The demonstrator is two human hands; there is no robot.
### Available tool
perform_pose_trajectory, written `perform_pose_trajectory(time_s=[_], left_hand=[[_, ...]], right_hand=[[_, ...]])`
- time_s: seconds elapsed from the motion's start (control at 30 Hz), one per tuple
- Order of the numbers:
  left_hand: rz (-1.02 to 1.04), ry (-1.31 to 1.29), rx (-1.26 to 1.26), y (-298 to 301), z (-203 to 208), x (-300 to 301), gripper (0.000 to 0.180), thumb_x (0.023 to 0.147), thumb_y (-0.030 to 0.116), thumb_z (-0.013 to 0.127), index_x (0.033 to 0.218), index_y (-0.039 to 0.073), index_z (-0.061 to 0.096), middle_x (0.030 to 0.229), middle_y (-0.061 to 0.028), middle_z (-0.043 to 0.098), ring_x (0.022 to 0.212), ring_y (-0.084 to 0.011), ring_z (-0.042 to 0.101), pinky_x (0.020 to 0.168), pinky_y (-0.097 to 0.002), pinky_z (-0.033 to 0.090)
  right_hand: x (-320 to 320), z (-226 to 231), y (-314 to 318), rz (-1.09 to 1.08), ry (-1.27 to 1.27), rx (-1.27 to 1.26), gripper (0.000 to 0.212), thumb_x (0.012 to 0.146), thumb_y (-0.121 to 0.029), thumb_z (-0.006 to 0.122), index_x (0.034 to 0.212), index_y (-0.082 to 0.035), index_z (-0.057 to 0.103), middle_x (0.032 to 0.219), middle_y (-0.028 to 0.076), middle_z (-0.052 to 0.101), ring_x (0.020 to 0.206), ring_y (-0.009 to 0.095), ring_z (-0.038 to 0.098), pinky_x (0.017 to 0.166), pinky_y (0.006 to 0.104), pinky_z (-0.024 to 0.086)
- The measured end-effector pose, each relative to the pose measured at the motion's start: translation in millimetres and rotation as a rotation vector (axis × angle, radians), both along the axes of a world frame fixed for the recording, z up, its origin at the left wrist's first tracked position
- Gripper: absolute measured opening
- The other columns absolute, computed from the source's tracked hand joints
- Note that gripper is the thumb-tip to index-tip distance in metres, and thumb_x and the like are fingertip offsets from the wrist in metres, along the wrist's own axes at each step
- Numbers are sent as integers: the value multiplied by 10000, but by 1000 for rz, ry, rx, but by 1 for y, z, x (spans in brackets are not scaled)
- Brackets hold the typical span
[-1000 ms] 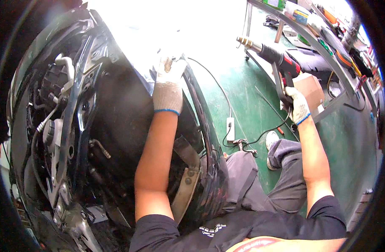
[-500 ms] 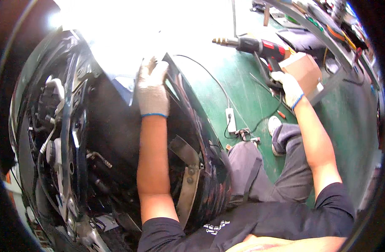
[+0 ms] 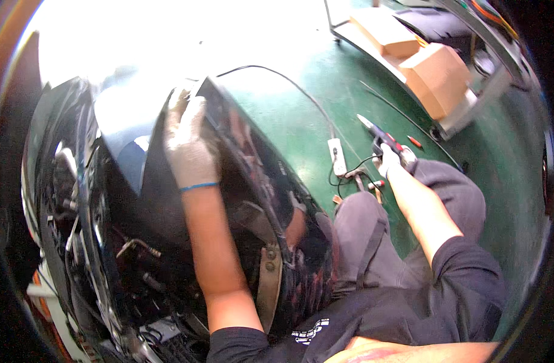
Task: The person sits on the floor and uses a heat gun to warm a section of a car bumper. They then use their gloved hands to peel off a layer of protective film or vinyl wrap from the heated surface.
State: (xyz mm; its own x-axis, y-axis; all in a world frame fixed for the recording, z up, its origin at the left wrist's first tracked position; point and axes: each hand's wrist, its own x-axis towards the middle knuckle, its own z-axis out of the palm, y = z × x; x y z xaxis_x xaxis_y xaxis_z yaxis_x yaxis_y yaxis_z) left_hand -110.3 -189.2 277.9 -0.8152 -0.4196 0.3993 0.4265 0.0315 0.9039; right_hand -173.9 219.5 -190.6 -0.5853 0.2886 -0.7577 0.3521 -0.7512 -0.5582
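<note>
My left hand, in a pale glove with a blue cuff, reaches across the dark inner side of a glossy black car panel. Its fingers are stretched out along the panel's far edge, with a gap between them; glare washes out the fingertips. A black and red heat gun with a metal nozzle is in my right hand, also gloved, whose fingers are wrapped round the handle. The gun is low over the floor by my right knee, its nozzle directed up and to the left, away from the panel.
A white power strip and black cables lie on the green floor. Near my knee is a small orange-red object. Cardboard boxes rest on a wheeled cart at the upper right. Metal car parts stand exposed on the left.
My right hand has lowered the heat gun from the upper right to beside my knee. In the picture, my left hand sits further left and lower, still at the panel, as the view has shifted.
</note>
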Motion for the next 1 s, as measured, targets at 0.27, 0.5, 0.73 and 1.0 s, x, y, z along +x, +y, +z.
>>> perform_pose_trajectory(time_s=[0.27,0.5,0.73,1.0], left_hand=[[3,-11,43,-5,0,12,418,968,15,645,1371,-72,575,1317,-129,640,1198,-192,598,1074,-319,449],[-10,40,-6,-9,1,13,415,964,25,659,1357,-74,567,1331,-136,626,1232,-198,578,1090,-316,433],[-82,42,-39,-16,-4,11,411,978,32,641,1366,-62,542,1349,-171,622,1275,-226,580,1101,-341,450],[-41,66,-221,-20,2,18,441,966,26,616,1392,-58,538,1370,-178,605,1264,-257,590,1096,-342,459]], right_hand=[[-50,130,-79,1220,109,1191,468,1000,-299,554,1346,15,586,1191,174,713,1028,319,700,861,433,547],[-56,377,-264,1111,1116,25,440,1052,-274,574,1417,-30,538,1334,153,626,1145,242,636,938,380,537],[-3,445,-303,1142,1148,255,425,1088,-303,486,1346,22,579,1215,113,653,1073,197,638,945,360,533],[-15,449,-300,1211,1288,601,387,1055,-308,542,1252,10,640,1094,85,673,989,166,653,808,313,564]])
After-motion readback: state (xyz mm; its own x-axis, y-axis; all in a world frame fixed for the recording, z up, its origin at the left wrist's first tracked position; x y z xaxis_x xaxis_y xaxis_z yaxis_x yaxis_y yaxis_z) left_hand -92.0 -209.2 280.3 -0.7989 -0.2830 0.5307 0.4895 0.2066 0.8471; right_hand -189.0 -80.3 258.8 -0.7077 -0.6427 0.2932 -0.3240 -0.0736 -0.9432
